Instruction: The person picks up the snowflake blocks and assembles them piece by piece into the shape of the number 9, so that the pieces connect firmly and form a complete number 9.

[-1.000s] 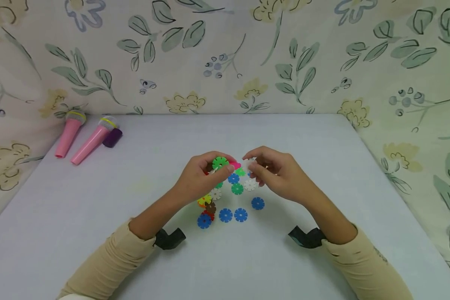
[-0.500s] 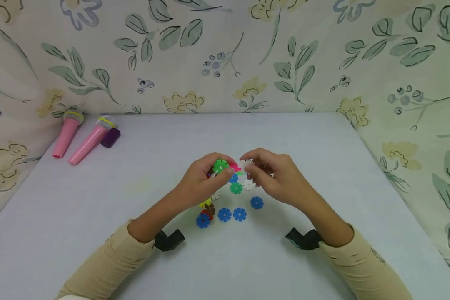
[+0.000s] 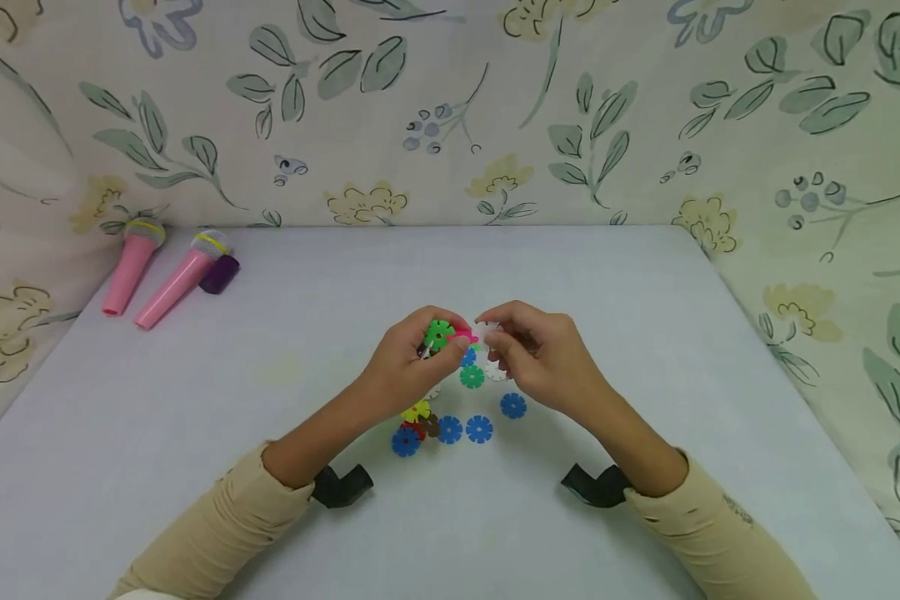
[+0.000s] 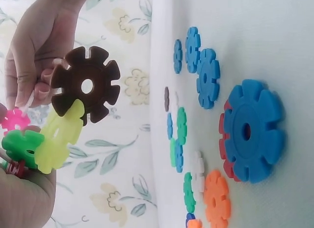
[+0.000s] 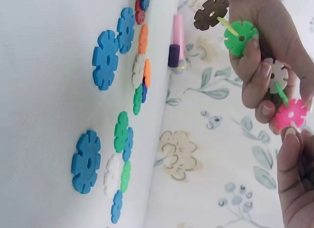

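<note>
Your left hand point(image 3: 412, 358) grips a multicoloured, brown-ended notched-disc chain point(image 4: 51, 147); your right hand point(image 3: 547, 354) pinches a white notched disc point(image 3: 486, 331)

A pale backdrop point(image 3: 457, 50) stands behind the tabletop point(image 3: 645, 333) and runs down along its left and right sides; whether it is cloth or wallpaper is hard to tell. Its print shows green leaves point(image 3: 125, 147), yellow flowers point(image 3: 367, 202) and blue berries point(image 3: 810, 200) with thin dark outlines. The tabletop is plain and whitish. The light is soft, and the backdrop looks yellower toward the right.
</note>
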`<state>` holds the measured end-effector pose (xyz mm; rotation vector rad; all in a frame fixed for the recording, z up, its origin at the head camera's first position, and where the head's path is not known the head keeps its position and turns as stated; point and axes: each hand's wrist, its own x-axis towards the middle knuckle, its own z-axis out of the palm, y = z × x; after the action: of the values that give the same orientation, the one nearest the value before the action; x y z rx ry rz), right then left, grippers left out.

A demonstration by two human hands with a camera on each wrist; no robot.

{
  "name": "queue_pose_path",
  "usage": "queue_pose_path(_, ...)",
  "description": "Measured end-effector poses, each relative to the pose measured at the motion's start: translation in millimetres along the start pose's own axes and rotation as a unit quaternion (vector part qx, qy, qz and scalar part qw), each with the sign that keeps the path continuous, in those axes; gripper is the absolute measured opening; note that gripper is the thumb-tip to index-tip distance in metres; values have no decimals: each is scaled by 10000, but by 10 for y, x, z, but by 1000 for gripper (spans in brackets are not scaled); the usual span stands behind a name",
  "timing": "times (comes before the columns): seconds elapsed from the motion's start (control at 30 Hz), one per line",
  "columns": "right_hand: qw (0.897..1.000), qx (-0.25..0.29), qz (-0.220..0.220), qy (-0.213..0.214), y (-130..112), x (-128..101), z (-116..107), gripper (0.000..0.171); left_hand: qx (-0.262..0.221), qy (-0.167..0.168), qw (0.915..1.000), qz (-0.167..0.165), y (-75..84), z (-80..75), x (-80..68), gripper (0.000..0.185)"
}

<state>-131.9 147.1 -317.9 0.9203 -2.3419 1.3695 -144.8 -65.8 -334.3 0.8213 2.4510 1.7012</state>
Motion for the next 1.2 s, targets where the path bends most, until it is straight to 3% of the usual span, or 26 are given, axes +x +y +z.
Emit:
queue_pose_path(0.27,9982,513,225,212,9,0,50,18,48,61,10000,-8,4,12,-10,26)
queue_pose_path(0.5,9987,58,-232,443,22,-15,120,17,190,13,9995,234,13,17,-23,30)
queue_pose_path(0.67,9994,49,-288,188,10,-3,52,20,170,-230,9990,334,20,-29,-9,27)
queue_pose_path(0.8,9989,345,-227,-209,7,27,-38,22,15,-320,9989,344,26,-86,9,28)
queue_pose_path(1.0,9963,440,439,-589,131,68,-199,28,86,-75,9996,271,43,-175,32,32)
queue_pose_path(1.1,9931,-260,911,-688,268,87,-271,26,35,62,9998,191,61,-214,36,30)
queue_pose_path(1.2,9734,-1244,1552,-1137,439,88,-303,23,-90,147,9998,132,64,-233,43,29)
